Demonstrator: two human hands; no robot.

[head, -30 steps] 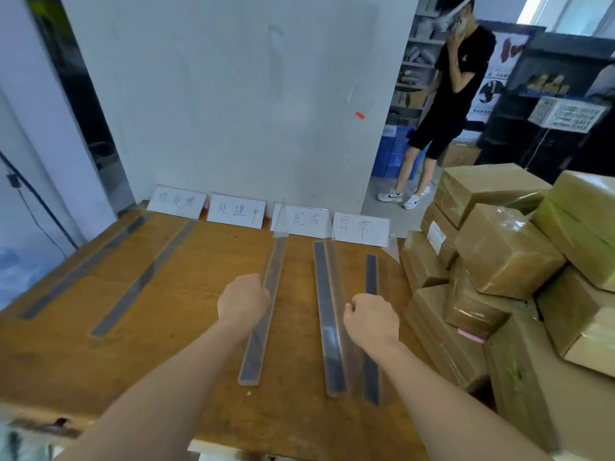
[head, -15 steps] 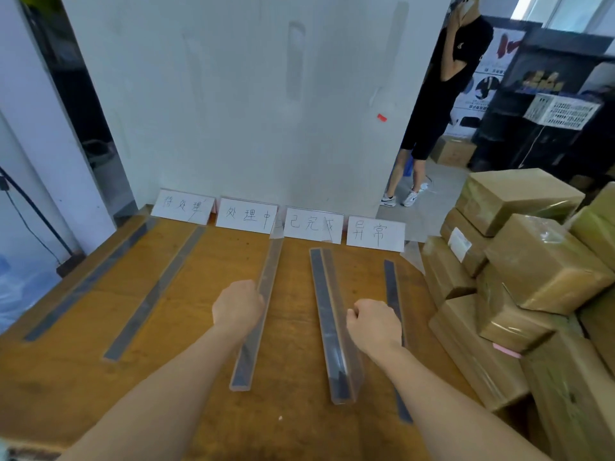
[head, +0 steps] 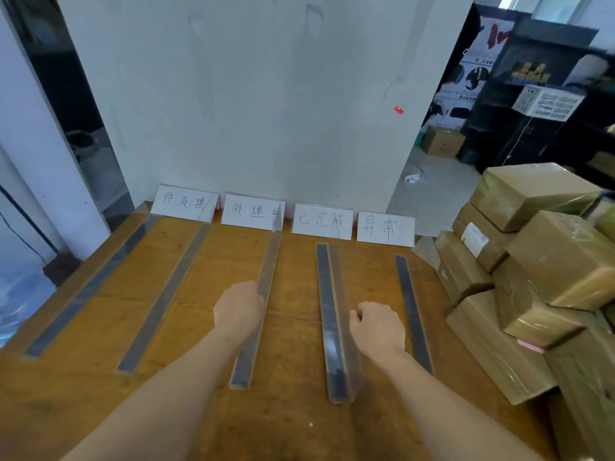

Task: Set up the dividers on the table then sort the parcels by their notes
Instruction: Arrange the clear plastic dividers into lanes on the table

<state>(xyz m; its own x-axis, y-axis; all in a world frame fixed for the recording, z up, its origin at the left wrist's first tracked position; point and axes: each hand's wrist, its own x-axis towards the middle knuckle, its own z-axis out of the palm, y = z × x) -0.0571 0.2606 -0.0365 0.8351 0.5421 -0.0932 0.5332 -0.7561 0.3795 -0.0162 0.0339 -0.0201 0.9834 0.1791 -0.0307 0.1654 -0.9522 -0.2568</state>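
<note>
On the wooden surface [head: 299, 427] five clear dividers are lying or standing in rows that are running away from the person toward four handwritten cards [head: 253, 212] at the wall. The two dividers on the far left [head: 93, 287] [head: 163, 301] are sitting alone, and they are not perfectly parallel, so the first lane is looking wider at the near end; parcels put there could be pushing them further out. The left hand [head: 239, 309] is closing around the upright edge of the third divider [head: 258, 314], and this clear sheet is thin and leaning a little, so a strong push sideways is risking to tip it flat or to knock its far end against the second card. The right hand [head: 377, 326] is clenched against the top edge of the fourth divider [head: 332, 324], but I cannot tell how firmly it is gripping. If both hands are sliding at the same time, the lanes could be ending out of line with the cards. The fifth divider [head: 412, 311] is lying just beside the stack of brown parcels [head: 539, 281] at the right, and the right forearm could be brushing it. The parcels are piled high and are waiting unsorted.
</note>
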